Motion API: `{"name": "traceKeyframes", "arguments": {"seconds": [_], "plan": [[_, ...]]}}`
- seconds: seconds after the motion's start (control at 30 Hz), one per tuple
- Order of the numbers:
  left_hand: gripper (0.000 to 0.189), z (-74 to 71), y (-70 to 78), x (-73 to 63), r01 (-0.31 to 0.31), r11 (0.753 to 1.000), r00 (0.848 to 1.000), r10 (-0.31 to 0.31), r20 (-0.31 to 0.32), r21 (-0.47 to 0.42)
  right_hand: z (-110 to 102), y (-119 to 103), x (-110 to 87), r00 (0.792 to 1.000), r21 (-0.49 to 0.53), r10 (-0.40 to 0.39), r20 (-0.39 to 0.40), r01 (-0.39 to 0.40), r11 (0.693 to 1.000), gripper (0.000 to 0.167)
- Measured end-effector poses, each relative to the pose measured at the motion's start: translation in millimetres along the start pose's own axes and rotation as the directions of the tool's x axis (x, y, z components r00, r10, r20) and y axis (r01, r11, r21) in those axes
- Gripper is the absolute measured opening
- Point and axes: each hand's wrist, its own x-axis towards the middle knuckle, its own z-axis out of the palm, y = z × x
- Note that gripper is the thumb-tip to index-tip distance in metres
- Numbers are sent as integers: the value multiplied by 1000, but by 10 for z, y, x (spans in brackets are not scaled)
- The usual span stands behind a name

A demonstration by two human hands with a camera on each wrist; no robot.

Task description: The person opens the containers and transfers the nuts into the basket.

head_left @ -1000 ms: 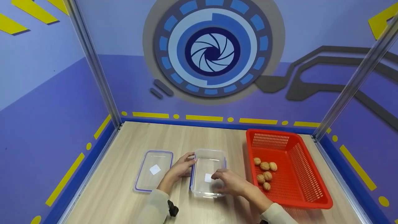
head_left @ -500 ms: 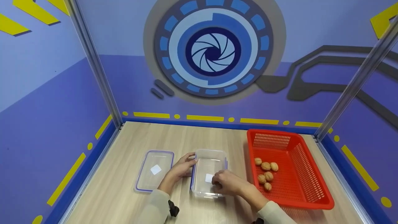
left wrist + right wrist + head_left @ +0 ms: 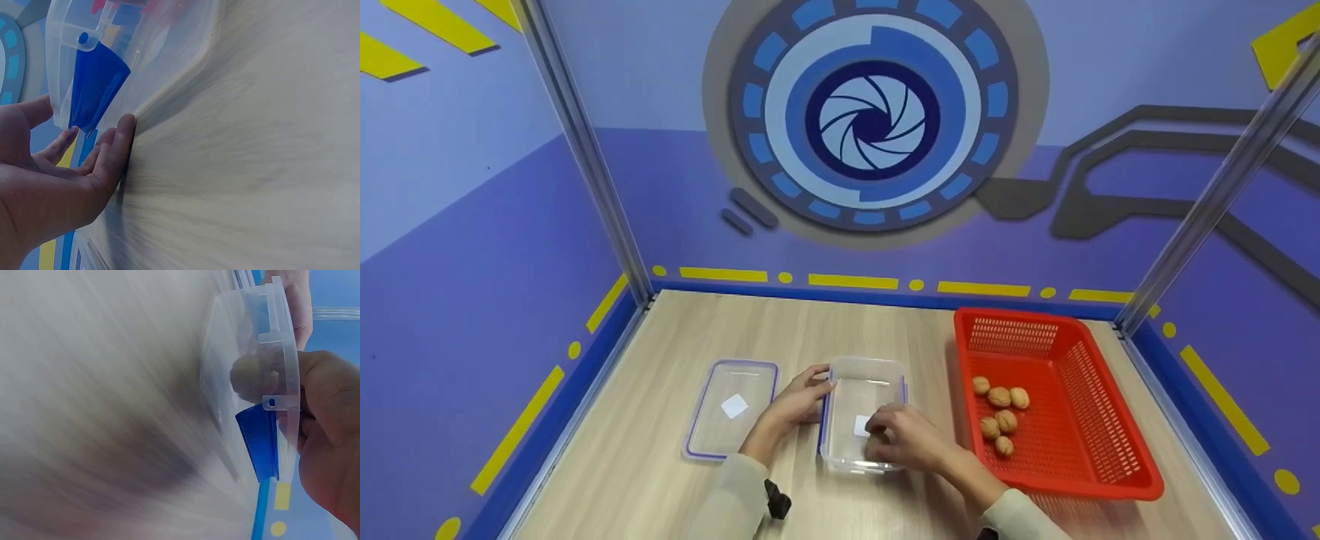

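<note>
A clear lidless plastic box (image 3: 862, 394) with blue side latches stands mid-table. My left hand (image 3: 796, 397) rests against its left side, thumb at the rim and fingers along the outer wall beside the blue latch (image 3: 98, 84). Over the box's near right part, my right hand (image 3: 913, 439) reaches in over the rim. Its fingers hold a walnut (image 3: 246, 378), seen through the clear wall low inside the box in the right wrist view. A small white label (image 3: 861, 426) shows on the box floor, partly behind the right fingers.
To the left lies a clear lid (image 3: 706, 420) with a blue seal and a white label. On the right stands a red perforated basket (image 3: 1072, 427) with several walnuts (image 3: 999, 397) along its left side. Walls enclose the table's back and sides.
My right hand's fingers have come closer together and moved slightly left within the box. The left hand stays at the box's side, and the lid and basket have not moved.
</note>
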Motion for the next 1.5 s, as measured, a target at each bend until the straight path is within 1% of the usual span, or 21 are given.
{"name": "traceKeyframes", "arguments": {"seconds": [0.1, 0.17, 0.37, 0.53, 0.67, 0.8, 0.9, 0.97, 1.1, 1.23, 1.33, 1.4, 1.5], "plan": [[53, 7, 2, 5, 11, 1000, 1000, -11, 5, -5, -26, -16, -3, 998, 82, 59, -2, -58, 995, 24], [53, 9, -4, 10, 17, 1000, 1000, -16, 4, -7, -48, -25, 0, 997, 127, 80, -8, -78, 989, 23], [53, 3, -13, 15, 4, 1000, 1000, -4, -8, 7, -119, -47, 37, 995, 192, 73, -68, -59, 980, 19], [54, -6, 2, 16, 7, 1000, 1000, -7, -9, -6, -220, -83, 51, 992, 285, 119, -51, -100, 953, 21], [55, -8, 14, 21, -4, 1000, 1000, 4, -6, 1, -331, -98, 27, 987, 293, 152, -53, -130, 947, 23], [54, -3, 15, 21, -3, 1000, 1000, 3, -3, 5, -447, -79, -6, 979, 312, 187, -84, -153, 938, 24], [54, 1, 21, 13, 9, 1000, 1000, -9, -10, 0, -533, -62, -22, 973, 336, 197, -123, -146, 930, 23], [54, -1, 25, 10, 8, 1000, 1000, -8, -13, -2, -591, -49, -30, 966, 343, 202, -160, -138, 929, 23], [55, -10, 17, 14, -3, 1000, 1000, 3, -14, -11, -709, -22, -50, 946, 359, 232, -224, -141, 923, 23], [55, -16, 20, 13, 2, 1000, 1000, -3, -5, -16, -829, 4, -84, 925, 381, 280, -257, -169, 909, 26], [54, -15, 23, 10, 6, 1000, 1000, -6, 3, -20, -904, 37, -108, 916, 389, 292, -276, -172, 905, 26], [54, -13, 13, 17, 8, 1000, 1000, -8, 9, -27, -945, 71, -130, 911, 385, 290, -293, -166, 908, 27], [53, 1, 8, 41, 13, 999, 1000, -12, 11, -35, -1026, 111, -169, 899, 365, 304, -315, -181, 913, 29]]}}
